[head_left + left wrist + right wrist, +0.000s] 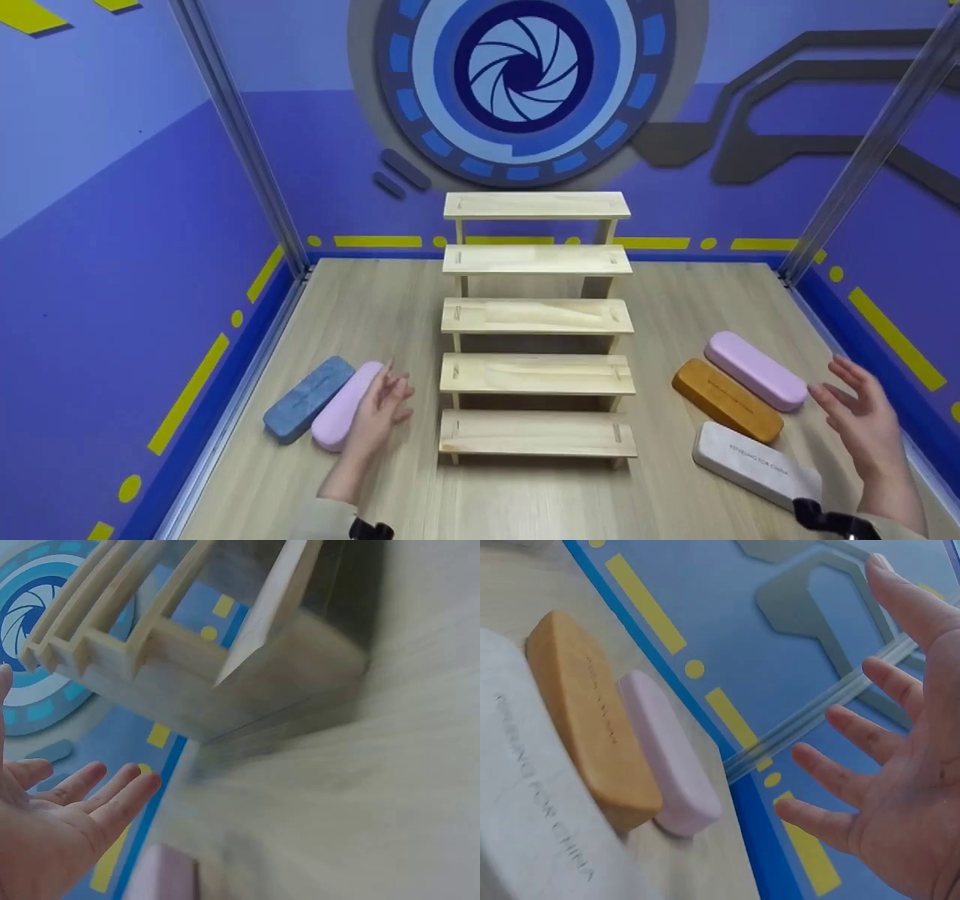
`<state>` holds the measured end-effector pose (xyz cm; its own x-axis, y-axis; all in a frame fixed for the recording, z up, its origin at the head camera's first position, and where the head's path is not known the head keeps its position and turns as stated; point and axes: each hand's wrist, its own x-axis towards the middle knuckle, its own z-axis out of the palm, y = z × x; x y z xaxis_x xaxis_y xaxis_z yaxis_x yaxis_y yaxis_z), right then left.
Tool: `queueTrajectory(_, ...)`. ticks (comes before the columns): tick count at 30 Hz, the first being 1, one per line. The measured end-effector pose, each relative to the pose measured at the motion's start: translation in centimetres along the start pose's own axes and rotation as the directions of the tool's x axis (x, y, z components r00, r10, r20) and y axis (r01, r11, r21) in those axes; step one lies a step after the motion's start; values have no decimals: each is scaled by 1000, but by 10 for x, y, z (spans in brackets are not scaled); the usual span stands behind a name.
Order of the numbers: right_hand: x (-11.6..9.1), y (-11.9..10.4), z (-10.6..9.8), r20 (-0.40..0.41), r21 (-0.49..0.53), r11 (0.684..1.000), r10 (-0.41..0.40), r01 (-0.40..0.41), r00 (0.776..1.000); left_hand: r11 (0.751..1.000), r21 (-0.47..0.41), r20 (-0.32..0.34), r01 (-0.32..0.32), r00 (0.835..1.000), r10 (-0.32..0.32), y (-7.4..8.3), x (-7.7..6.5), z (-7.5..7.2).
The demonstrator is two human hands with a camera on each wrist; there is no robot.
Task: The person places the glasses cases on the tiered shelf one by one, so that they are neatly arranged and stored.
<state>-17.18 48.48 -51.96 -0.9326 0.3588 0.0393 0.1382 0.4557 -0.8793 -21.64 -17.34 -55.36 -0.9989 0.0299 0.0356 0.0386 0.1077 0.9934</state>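
My left hand (380, 411) hovers over the right edge of a pink glasses case (346, 409), its fingers loosely spread and nothing in them. A blue glasses case (309, 399) lies just left of that one. On the other side, my right hand (862, 412) is held up with fingers apart, palm empty in the right wrist view. Left of it, three glasses cases lie slanted side by side: a second pink one (756, 371), an orange-brown one (727, 400) and a white one (756, 461) with printed lettering, partly covered by the wrist strap.
Between the hands stands a stepped wooden rack (538, 375) with several narrow shelves, all bare. It rests on a wood-grain tabletop (375, 300). Blue printed panels (315, 165) with metal corner posts (244, 142) wall in the back and both sides.
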Motion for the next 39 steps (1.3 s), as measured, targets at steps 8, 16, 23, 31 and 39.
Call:
queueTrajectory(8, -20, 25, 5, 21, 176, 947, 270, -270, 963, 968, -200, 52, 150, 988, -142, -38, -16, 34)
queueTrajectory(16, -34, 54, 11, 47, 135, 898, 416, -419, 908, 923, -292, 89, 249, 968, -233, -53, -15, 43)
queueTrajectory(23, -40, 73, 12, 127, 30, 903, 421, -428, 898, 924, -291, 120, 247, 968, -221, -60, -17, 40)
queueTrajectory(31, -35, 84, 14, 130, -42, 898, 440, -438, 889, 902, -339, 152, 266, 962, -227, -63, -16, 39)
queueTrajectory(39, -33, 86, 16, 241, -104, 901, 433, -420, 869, 878, -389, 170, 280, 958, -231, -68, -16, 40)
